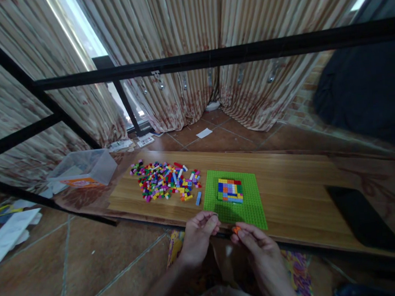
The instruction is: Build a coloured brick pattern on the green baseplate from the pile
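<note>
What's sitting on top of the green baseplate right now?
On the green baseplate sits one flat block of multicoloured bricks, near its far middle. The rest shows bare studs. Its near edge is partly covered by the right hand, which pinches an orange brick.

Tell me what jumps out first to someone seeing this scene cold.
The scattered pile of small multicoloured plastic bricks on the left of the long wooden board draws the eye first. Right of it lies a bright green studded baseplate carrying a square block of mixed-colour bricks. At the board's near edge, the right hand pinches a small orange brick beside the left hand.
</note>
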Tool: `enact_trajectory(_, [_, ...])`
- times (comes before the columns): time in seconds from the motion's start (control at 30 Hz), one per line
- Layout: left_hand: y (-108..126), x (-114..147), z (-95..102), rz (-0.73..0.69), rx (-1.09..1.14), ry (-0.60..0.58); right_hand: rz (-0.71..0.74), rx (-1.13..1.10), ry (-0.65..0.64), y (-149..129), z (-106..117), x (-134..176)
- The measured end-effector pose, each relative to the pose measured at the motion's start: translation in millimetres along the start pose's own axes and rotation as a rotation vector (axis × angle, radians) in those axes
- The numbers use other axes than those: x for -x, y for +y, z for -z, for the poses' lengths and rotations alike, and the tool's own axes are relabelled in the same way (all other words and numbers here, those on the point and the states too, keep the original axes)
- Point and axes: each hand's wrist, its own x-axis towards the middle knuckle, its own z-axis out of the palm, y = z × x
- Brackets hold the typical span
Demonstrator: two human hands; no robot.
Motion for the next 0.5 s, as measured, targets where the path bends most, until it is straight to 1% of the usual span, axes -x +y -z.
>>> enact_trajectory(0.1, [-3.4, -8.4, 7.6, -0.066, -0.089, 0.015, 0.02, -0.047, 0.02, -3.2, 5.3, -6.6])
enact_trajectory(0.2, [-4.8, -20.1, 23.9, -0.217, -0.268, 0.016, 0.117, 0.036, 0.043, -6.5, 12.6, -14.7])
enact_trajectory(0.27, [-3.2, -29.8, 38.1, -0.346, -0.443, 0.032, 0.204, 0.145, 0.037, -8.4, 17.5, -20.0])
enact_trajectory(0.4, [3.8, -51.3, 67.2, -0.575, -0.829, 0.134, 0.364, 0.437, -0.01, -13.3, 25.1, -29.6])
enact_trajectory(0.5, [7.9, -66.8, 85.8, -0.688, -1.048, 0.181, 0.503, 0.692, -0.013, -22.1, 27.8, -37.9])
